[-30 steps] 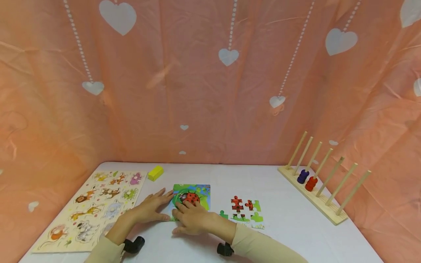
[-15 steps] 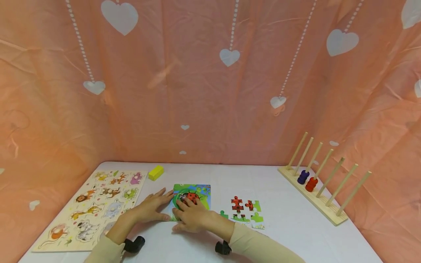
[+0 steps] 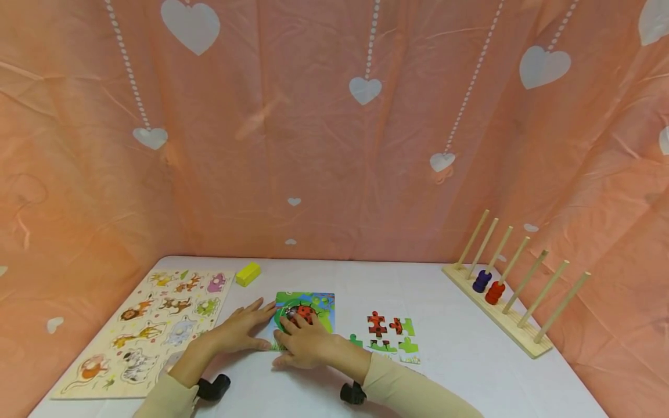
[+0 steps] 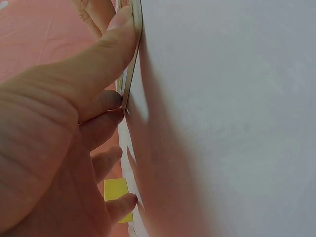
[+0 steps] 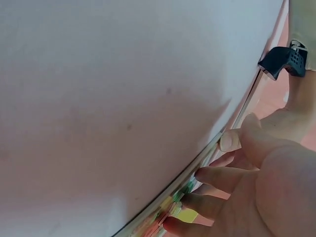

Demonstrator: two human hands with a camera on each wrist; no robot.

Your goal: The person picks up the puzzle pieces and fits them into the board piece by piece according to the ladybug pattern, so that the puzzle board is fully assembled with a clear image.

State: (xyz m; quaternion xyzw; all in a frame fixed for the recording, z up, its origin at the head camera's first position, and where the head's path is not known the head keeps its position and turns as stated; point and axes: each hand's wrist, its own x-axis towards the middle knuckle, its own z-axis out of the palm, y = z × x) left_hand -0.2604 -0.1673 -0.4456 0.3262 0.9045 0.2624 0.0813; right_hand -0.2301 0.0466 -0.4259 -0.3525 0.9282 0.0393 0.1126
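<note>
A square ladybug jigsaw puzzle (image 3: 326, 307) lies flat on the white table in the head view. My left hand (image 3: 237, 330) is at its left side, fingers spread along the edge and thumb by the near left corner. In the left wrist view, the thumb (image 4: 106, 52) touches the board's thin rim. My right hand (image 3: 307, 345) rests over the near part of the picture with fingers extended, hiding some of it. Its fingertips lie on the puzzle's surface in the right wrist view. Several loose puzzle pieces, among them a red one (image 3: 376, 325) and a green one (image 3: 408, 345), lie to the right.
An animal peg puzzle board (image 3: 157, 325) fills the table's left side. Behind it sits a yellow block (image 3: 248, 274). On the right stands a wooden peg rack (image 3: 502, 310) with purple beads (image 3: 482, 281) and red beads (image 3: 495, 292). A pink curtain (image 3: 324, 145) hangs behind the table.
My right forearm has shifted slightly left, and the right fingers have moved a little on the puzzle. The left hand and the loose pieces stay in place.
</note>
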